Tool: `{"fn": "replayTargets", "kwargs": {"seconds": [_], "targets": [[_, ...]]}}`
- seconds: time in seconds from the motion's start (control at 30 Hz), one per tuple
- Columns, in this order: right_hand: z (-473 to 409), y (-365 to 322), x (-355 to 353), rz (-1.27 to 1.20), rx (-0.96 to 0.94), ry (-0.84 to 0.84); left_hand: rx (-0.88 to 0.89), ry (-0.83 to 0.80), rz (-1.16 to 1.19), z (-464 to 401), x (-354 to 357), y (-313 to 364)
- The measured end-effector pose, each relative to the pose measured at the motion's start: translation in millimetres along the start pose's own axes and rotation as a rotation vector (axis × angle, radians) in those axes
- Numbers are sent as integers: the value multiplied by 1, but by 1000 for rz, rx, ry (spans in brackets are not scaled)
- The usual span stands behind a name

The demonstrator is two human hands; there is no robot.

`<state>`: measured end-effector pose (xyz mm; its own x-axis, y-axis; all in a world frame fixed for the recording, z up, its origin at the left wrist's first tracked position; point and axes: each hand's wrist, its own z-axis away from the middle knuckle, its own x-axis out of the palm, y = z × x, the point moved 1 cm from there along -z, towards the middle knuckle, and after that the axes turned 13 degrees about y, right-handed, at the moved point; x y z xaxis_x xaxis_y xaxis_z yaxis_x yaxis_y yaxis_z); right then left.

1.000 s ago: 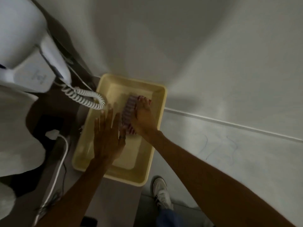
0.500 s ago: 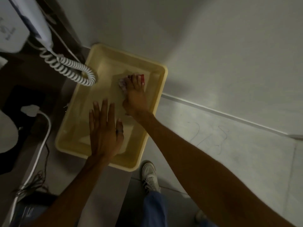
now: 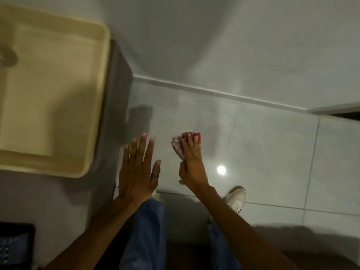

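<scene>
My right hand [image 3: 191,164] holds a small red and white patterned cloth [image 3: 180,146] in the air over the floor, fingers lying along it and the thumb beneath. To its left, my left hand [image 3: 139,170] is spread flat with straight fingers and holds nothing; a dark ring sits on the thumb. A cream-yellow plastic tray [image 3: 95,98] lies at the upper left on a grey counter [image 3: 52,195]. Both hands are to the right of the tray and off it.
Grey floor tiles [image 3: 253,145] stretch to a white skirting line [image 3: 214,92] and wall. My blue trouser legs [image 3: 146,234] and a white shoe [image 3: 236,199] are below the hands. A dark device [image 3: 13,248] sits at the bottom left corner.
My right hand has lifted the cloth out of the tray and carried it right, over the floor. My left hand left the tray too. The view swung right; phone and cord are gone.
</scene>
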<state>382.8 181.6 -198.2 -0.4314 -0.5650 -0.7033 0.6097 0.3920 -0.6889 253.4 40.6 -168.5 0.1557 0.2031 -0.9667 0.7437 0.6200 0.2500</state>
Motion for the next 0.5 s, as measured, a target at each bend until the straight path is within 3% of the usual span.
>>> {"fn": "replayTargets", "kwargs": {"seconds": [0.2, 0.37, 0.5], "targets": [[14, 123, -15, 17, 166, -32, 90, -122, -7, 3, 97, 40], [5, 225, -2, 63, 184, -70, 34, -190, -19, 2, 196, 61], [-9, 320, 31, 206, 149, -2, 30, -192, -33, -6, 275, 54]]}}
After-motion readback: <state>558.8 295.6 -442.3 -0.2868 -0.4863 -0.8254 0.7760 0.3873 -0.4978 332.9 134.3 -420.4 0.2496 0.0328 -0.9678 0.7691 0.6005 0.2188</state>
